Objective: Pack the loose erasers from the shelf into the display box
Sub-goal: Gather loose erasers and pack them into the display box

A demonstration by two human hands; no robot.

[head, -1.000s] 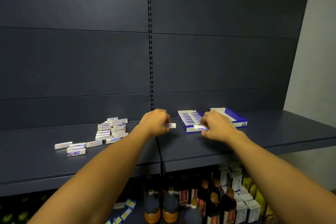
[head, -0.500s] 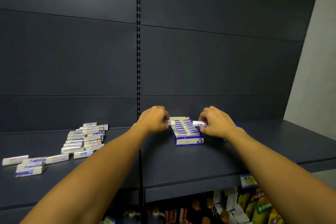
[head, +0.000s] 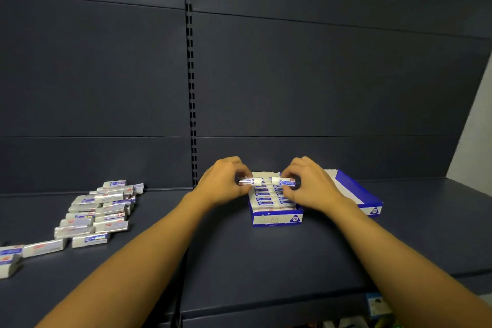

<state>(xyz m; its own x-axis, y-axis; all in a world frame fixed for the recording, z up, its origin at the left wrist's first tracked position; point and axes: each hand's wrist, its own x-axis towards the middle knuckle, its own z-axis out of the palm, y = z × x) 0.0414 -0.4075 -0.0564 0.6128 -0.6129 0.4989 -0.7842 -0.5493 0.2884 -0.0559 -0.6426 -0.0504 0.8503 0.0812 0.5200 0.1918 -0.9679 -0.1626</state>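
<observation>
Both hands have reached the box
The left hand (head: 223, 182) and right hand (head: 308, 184) each pinch a small white wrapped eraser (head: 249, 181) over the blue-and-white cardboard display box (head: 277, 218), ready to slot in.

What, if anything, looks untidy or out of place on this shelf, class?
The loose erasers lie in a ragged heap on the shelf, left of the display box, a few straggling toward the left edge. Inside the box, rows look neat. Each hand, left and right, holds one eraser above it.
</observation>
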